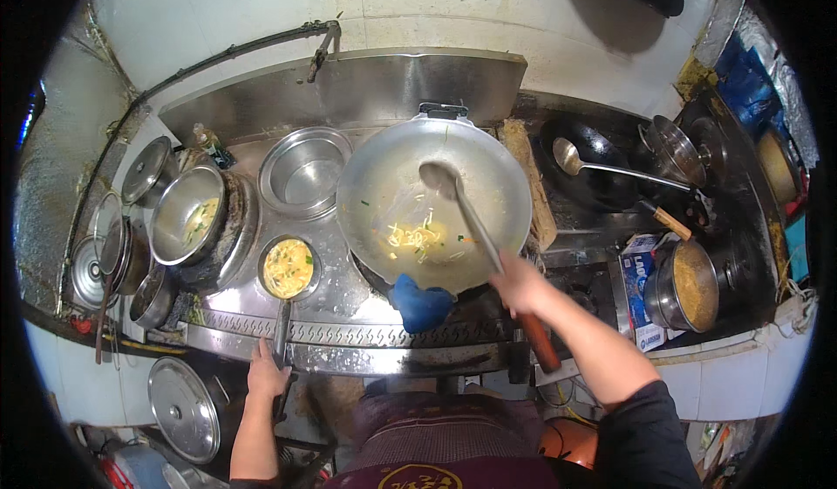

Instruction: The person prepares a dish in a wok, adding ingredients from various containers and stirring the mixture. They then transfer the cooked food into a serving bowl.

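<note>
A large metal wok [366,162] stands before me with noodle-like strands and green bits in a little liquid. My right hand [523,283] grips the shaft of a ladle [480,221] with a reddish wooden handle; its blurred bowl is over the upper middle of the wok. On the left, my left hand [267,371] is at the handle end of a long-handled metal pan [282,322], which holds yellow soup with strands and greens [288,268]. How far its fingers close round that handle is hard to see. A blue cloth [420,303] lies on the wok's near rim.
An empty metal basin [306,172] stands left of the wok, with a metal bowl [189,214] farther left. At the right are a black wok [556,162], a second ladle [628,174] and a pot of yellowish-brown contents [694,286]. A lidded pot [183,410] stands low at left.
</note>
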`<state>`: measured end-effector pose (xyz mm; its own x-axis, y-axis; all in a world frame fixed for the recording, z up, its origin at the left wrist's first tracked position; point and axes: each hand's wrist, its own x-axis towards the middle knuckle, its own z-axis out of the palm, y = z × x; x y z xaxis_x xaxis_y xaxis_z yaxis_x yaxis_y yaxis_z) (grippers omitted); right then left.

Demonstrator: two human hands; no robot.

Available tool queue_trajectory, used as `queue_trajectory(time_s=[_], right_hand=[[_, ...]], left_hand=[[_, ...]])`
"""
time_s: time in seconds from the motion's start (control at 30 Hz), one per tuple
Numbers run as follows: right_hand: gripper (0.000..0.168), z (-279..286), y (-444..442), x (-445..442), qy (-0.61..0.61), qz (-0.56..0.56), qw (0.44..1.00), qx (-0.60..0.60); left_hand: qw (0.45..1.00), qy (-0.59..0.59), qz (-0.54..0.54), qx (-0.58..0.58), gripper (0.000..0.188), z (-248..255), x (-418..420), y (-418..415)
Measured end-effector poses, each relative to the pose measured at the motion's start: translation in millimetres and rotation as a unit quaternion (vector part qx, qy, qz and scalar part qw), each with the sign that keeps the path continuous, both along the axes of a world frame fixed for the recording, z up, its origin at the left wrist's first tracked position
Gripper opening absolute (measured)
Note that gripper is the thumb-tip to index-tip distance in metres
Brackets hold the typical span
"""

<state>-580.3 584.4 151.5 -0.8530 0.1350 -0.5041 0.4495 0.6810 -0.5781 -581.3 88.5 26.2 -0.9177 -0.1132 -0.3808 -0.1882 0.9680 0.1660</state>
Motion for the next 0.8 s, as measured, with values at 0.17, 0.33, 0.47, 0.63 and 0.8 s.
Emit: queue_trajectory(time_s=[0.17, 0.33, 0.47, 0.63, 0.8], right_hand=[[0.054, 57.1, -38.1, 23.1, -0.086, 0.031, 0.993, -0.081], [0.036, 7.0, -73.1, 8.1, 0.013, -0.029, 0.998, 0.058], [0.034, 58.9, -97.7, 27.7, -0.072, -0.114, 0.986, -0.102], [0.033, 35.3, -129.2, 19.0, -0.033, -0.147, 0.989, 0.001], [0.033, 38.6, -138.1, -3.9, -0.042, -0.128, 0.991, 0.01]], left_hand=[[0.998, -0.007, -0.008, 0.055, 0.076, -35.9, -3.7, -28.8], [0.942, -0.101, 0.048, 0.315, 0.047, -75.1, -28.9, -61.4], [0.602, -0.345, 0.329, 0.64, 0.022, -56.3, -46.4, -72.4], [0.675, -0.309, 0.242, 0.626, 0.014, -51.3, -62.2, -73.4], [0.716, -0.285, 0.186, 0.61, 0.013, -30.4, -66.7, -69.3]])
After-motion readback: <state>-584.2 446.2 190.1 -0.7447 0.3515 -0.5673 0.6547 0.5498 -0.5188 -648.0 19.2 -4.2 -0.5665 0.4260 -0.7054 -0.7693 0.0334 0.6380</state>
